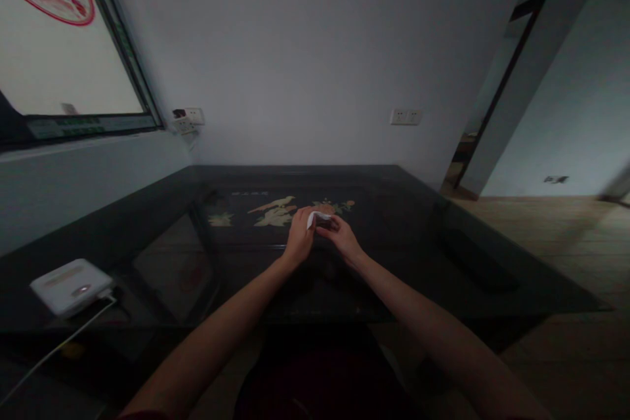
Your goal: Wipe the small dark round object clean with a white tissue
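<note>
Over the middle of the dark glossy table (pixel 374 275), my two hands meet around a small white piece that looks like folded tissue or paper (pixel 319 216). My left hand (pixel 300 233) grips its left side with the fingers bent. On the other side, the curled fingers of my right hand (pixel 342 235) hold its right edge. A dark gap or object shows under the white piece, too dim to make out. Behind my hands, a bird-and-flower picture (pixel 275 210) decorates the tabletop.
A white box-shaped device (pixel 73 285) with a cable (pixel 59 346) sits at the table's left. Towards the right lies a long dark object (pixel 475 259). Wall sockets (pixel 406 117) are set above the far edge. A window (pixel 63 46) is at left, tiled floor (pixel 556 236) at right.
</note>
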The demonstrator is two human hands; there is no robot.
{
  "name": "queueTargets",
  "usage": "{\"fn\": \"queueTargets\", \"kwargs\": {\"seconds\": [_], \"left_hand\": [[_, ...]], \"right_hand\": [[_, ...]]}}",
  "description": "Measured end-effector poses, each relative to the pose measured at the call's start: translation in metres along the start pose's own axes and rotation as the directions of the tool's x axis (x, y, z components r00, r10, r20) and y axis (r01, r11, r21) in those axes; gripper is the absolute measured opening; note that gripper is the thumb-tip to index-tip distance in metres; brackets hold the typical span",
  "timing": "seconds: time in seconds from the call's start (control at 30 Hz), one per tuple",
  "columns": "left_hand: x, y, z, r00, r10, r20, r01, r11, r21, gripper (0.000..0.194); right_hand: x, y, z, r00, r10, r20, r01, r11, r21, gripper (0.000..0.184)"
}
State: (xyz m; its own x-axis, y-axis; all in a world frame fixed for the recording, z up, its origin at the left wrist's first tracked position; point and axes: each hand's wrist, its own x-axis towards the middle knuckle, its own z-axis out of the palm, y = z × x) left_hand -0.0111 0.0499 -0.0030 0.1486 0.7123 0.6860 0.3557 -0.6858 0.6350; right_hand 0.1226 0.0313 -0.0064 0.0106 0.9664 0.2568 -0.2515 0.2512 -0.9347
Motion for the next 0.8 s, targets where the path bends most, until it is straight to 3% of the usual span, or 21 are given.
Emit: {"fn": "queueTargets", "kwargs": {"seconds": [0.13,0.2,0.27,0.33,0.43,0.5,0.57,0.63,0.7,0.8], "left_hand": [[0.006,-0.009,-0.003,0.963,-0.265,0.052,0.269,0.925,-0.268,0.048],[0.009,-0.012,-0.003,0.876,-0.474,0.089,0.461,0.769,-0.443,0.044],[0.011,-0.013,-0.002,0.739,-0.661,0.13,0.584,0.533,-0.612,0.038],[0.014,-0.011,-0.002,0.641,-0.741,0.199,0.587,0.307,-0.749,0.034],[0.017,-0.005,-0.001,0.617,-0.718,0.322,0.536,0.084,-0.84,0.032],[0.017,-0.001,0.0,0.616,-0.706,0.348,0.516,0.028,-0.856,0.033],[0.014,0.002,0.003,0.623,-0.713,0.321,0.507,0.056,-0.86,0.034],[0.009,0.006,0.006,0.66,-0.701,0.272,0.522,0.167,-0.836,0.033],[0.002,0.009,0.009,0.738,-0.643,0.205,0.524,0.354,-0.774,0.028],[-0.005,0.015,0.011,0.869,-0.495,0.005,0.379,0.659,-0.649,0.027]], "right_hand": [[-0.001,-0.001,0.0,0.998,0.058,0.016,-0.057,0.998,-0.008,0.053],[-0.001,-0.002,0.0,0.996,0.084,0.018,-0.084,0.996,0.004,0.053],[-0.001,-0.002,0.0,0.995,0.092,0.035,-0.093,0.995,0.025,0.051],[-0.001,-0.002,0.0,0.994,0.094,0.05,-0.097,0.994,0.053,0.049],[0.001,-0.002,0.001,0.995,0.095,0.035,-0.098,0.989,0.109,0.048],[0.002,-0.002,0.001,0.996,0.088,0.017,-0.089,0.986,0.143,0.047],[0.003,-0.002,0.001,0.997,0.077,0.003,-0.076,0.984,0.161,0.045],[0.004,-0.001,0.0,0.997,0.07,-0.02,-0.066,0.985,0.162,0.044],[0.005,0.001,-0.001,0.997,0.049,-0.054,-0.04,0.989,0.145,0.044],[0.004,0.002,-0.002,0.998,-0.002,-0.066,0.007,0.996,0.085,0.045]]}}
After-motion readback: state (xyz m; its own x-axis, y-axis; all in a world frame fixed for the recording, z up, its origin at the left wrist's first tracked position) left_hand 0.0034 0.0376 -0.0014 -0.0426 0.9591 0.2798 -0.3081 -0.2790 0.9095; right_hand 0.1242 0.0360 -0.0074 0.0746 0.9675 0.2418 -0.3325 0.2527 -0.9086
